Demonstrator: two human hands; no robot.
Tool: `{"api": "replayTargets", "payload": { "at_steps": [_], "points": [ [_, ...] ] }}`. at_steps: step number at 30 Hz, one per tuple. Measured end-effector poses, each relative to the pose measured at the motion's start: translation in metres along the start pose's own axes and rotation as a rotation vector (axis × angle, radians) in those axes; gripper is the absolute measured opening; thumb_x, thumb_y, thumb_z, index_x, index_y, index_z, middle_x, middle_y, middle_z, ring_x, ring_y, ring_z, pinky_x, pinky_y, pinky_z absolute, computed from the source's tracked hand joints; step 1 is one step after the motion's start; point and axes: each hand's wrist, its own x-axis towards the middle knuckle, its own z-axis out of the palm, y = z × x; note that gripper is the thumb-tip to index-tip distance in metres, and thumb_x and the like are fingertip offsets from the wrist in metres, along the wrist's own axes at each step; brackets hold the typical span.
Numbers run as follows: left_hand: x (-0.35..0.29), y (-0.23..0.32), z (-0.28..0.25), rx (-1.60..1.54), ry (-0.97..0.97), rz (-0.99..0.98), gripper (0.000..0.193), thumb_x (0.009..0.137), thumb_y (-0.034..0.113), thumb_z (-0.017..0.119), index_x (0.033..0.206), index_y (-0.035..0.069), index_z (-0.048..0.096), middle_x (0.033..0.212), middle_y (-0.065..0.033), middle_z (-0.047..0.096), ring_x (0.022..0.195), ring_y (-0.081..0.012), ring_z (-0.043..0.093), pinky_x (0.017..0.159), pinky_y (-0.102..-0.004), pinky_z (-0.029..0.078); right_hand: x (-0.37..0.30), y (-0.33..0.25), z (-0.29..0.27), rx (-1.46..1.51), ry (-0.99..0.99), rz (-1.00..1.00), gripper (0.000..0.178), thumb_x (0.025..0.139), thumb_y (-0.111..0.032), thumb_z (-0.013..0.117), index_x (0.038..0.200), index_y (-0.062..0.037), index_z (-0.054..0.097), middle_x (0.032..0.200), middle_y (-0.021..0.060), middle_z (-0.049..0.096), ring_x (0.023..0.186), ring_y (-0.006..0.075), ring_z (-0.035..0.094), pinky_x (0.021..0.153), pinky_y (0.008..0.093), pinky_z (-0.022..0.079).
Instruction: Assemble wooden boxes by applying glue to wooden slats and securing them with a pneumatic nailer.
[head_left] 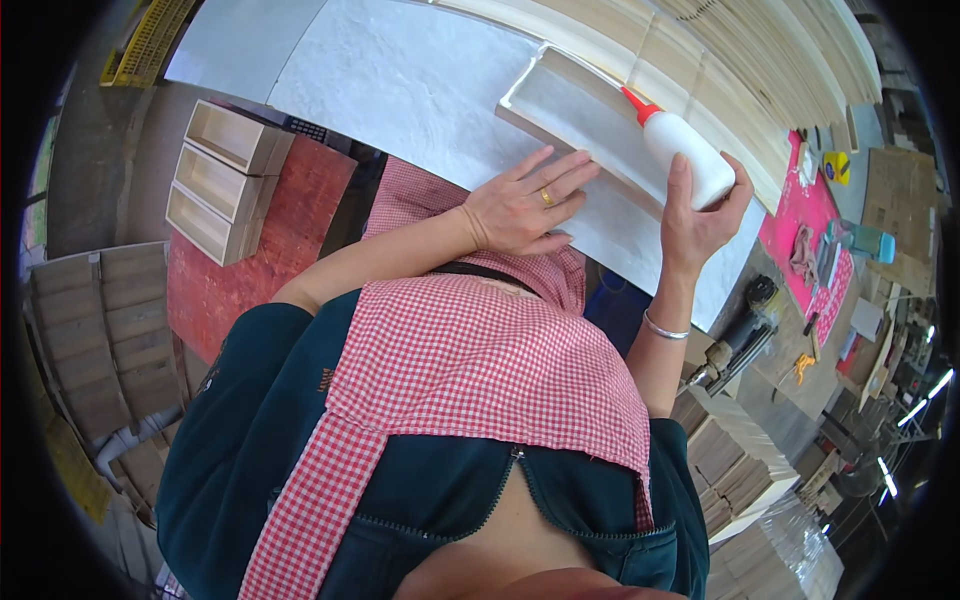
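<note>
My right hand [703,217] is wrapped round a white glue bottle [690,150] with a red pointed nozzle, tilted so that the tip is over the far side of a shallow wooden frame [560,132]. White glue shows along the frame's left end and far edge. The frame lies on a grey-white marbled tabletop [400,85]. My left hand [530,203] lies with fingers spread at the near side of the frame, its fingertips at the near rail; nothing is held in it.
Long thin wooden strips [780,60] are stacked beyond the frame. On a red board [300,200] at the left stand several small wooden boxes [225,190]. A pink cloth [800,240] and a clear blue-green container [868,242] are at the right, with a yellow crate [145,45] far left.
</note>
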Motion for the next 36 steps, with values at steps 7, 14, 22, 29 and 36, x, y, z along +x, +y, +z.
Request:
{"api": "replayTargets", "payload": {
  "at_steps": [7,14,22,29,36],
  "points": [
    [0.003,0.002,0.0,0.03,-0.01,0.012,0.049,0.09,0.043,0.063,0.123,0.005,0.064,0.161,-0.0178,0.037,0.152,-0.0309,0.032,0.125,-0.0473,0.021,-0.009,0.017,-0.036,-0.076,0.071,0.042,0.053,0.083,-0.023,0.084,0.122,-0.0023,0.055,0.106,0.0141,0.064,0.089,0.0248,0.064,0.08,0.0341,0.054],
    [0.004,0.003,0.0,0.038,-0.015,-0.005,0.05,0.09,0.043,0.063,0.125,0.006,0.064,0.161,-0.0171,0.037,0.152,-0.0309,0.031,0.126,-0.0468,0.02,-0.017,0.031,-0.064,-0.128,0.148,0.075,0.048,0.087,-0.023,0.082,0.121,-0.0027,0.056,0.108,0.0141,0.063,0.093,0.0249,0.063,0.081,0.0345,0.054],
    [0.002,0.001,0.004,0.059,-0.011,0.006,0.05,0.092,0.045,0.06,0.124,0.007,0.062,0.163,-0.0175,0.032,0.154,-0.0291,0.026,0.125,-0.048,0.02,-0.023,0.043,-0.089,-0.168,0.227,0.102,0.047,0.087,-0.023,0.082,0.12,-0.0027,0.056,0.109,0.0141,0.063,0.093,0.0246,0.063,0.081,0.0349,0.054],
    [0.003,0.002,0.005,0.067,-0.008,-0.002,0.048,0.092,0.045,0.06,0.122,0.008,0.063,0.163,-0.0161,0.033,0.154,-0.0277,0.027,0.125,-0.0479,0.02,-0.027,0.049,-0.102,-0.187,0.246,0.107,0.049,0.084,-0.02,0.083,0.121,-0.0014,0.056,0.108,0.0148,0.064,0.089,0.0243,0.063,0.079,0.0349,0.054],
    [0.005,0.005,0.002,0.049,-0.014,-0.006,0.049,0.09,0.042,0.065,0.125,0.008,0.064,0.162,-0.0157,0.036,0.153,-0.0306,0.03,0.126,-0.0476,0.019,-0.042,0.032,-0.114,-0.191,0.23,0.171,0.048,0.084,-0.02,0.083,0.119,-0.0013,0.057,0.107,0.0145,0.064,0.089,0.0238,0.063,0.078,0.0344,0.054]
  ]
}}
